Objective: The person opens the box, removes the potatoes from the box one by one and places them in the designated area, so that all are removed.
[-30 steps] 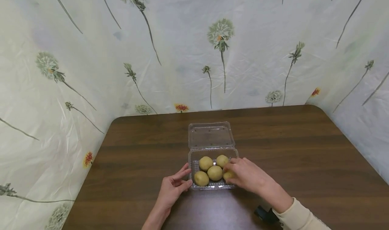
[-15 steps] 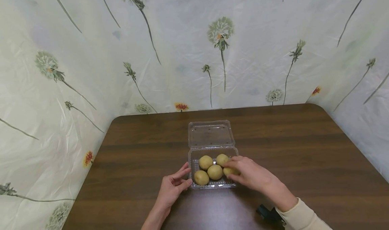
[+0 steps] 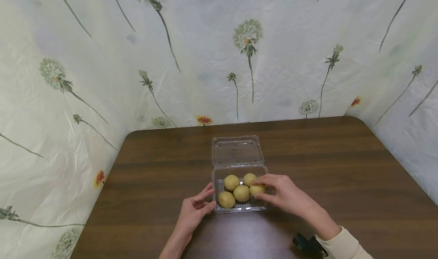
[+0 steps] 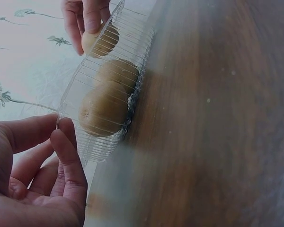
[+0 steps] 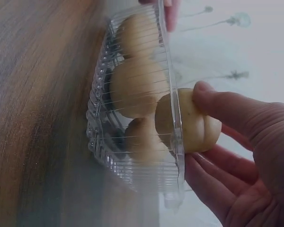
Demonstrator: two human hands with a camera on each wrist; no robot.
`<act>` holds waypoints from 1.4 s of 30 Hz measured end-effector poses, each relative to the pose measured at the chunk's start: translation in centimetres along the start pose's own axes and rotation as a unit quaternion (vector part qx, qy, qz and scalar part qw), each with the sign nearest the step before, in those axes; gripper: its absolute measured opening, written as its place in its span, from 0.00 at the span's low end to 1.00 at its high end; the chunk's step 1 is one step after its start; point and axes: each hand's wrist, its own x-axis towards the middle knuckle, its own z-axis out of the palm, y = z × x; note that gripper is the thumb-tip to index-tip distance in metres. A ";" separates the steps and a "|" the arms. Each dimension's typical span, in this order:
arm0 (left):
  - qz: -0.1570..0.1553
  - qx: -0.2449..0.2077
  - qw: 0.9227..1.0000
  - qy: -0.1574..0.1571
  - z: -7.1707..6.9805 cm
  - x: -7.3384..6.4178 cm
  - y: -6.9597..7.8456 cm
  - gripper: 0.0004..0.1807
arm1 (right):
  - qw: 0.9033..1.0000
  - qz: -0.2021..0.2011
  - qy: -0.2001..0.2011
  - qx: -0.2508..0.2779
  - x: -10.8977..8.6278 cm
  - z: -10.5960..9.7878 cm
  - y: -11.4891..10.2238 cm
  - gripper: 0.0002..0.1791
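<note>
A clear plastic clamshell container [image 3: 220, 209] lies with its lid [image 3: 237, 151] folded back, several round yellow-brown potatoes [image 3: 226, 199] inside. At its left wall, my left hand [image 3: 193, 212] pinches the rim between thumb and fingers, as the left wrist view shows. My right hand [image 3: 285, 196] grips one potato [image 5: 196, 120] between thumb and fingers at the container's right side. In the right wrist view this potato stands at rim height, partly above the rim and higher than the potatoes [image 5: 138, 87] behind the ribbed wall. The right fingers partly cover it in the head view.
The container rests on a dark brown wooden table [image 3: 164, 167]. A pale curtain [image 3: 205, 53] printed with dandelions hangs behind and at both sides. A black strap-like device [image 3: 308, 245] sits under the right wrist near the cream sleeve [image 3: 345, 245].
My right hand has taken hold of the right-hand potato and raised it a little; more of it shows between the fingers. The left hand has stayed at the rim.
</note>
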 end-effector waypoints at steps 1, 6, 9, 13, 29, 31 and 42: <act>0.000 0.000 1.000 0.000 0.0 0.0 0.0 0.23 | 1.000 0.006 0.005 0.013 -0.1 0.0 0.1 0.17; 0.000 -0.001 1.000 0.000 0.0 0.0 0.0 0.23 | 0.996 0.050 0.012 0.079 -0.3 -0.2 0.2 0.17; 0.002 0.001 1.000 0.001 0.0 0.0 0.0 0.23 | 0.991 0.080 0.013 0.105 -0.3 -0.3 0.1 0.17; -0.001 0.002 1.000 0.002 0.1 0.0 0.0 0.23 | 0.984 0.121 0.018 0.126 -0.4 -0.3 -0.1 0.18; -0.002 -0.001 1.000 0.003 0.1 0.0 -0.1 0.23 | 0.948 0.244 0.034 0.203 -0.8 -0.7 -0.6 0.21; -0.001 -0.001 1.000 0.003 0.0 0.0 -0.2 0.23 | 0.946 0.249 0.038 0.204 -0.9 -0.8 -0.6 0.21; 0.001 0.004 1.000 0.001 -0.1 0.1 -0.3 0.24 | 0.942 0.255 0.051 0.210 -1.0 -1.2 0.3 0.21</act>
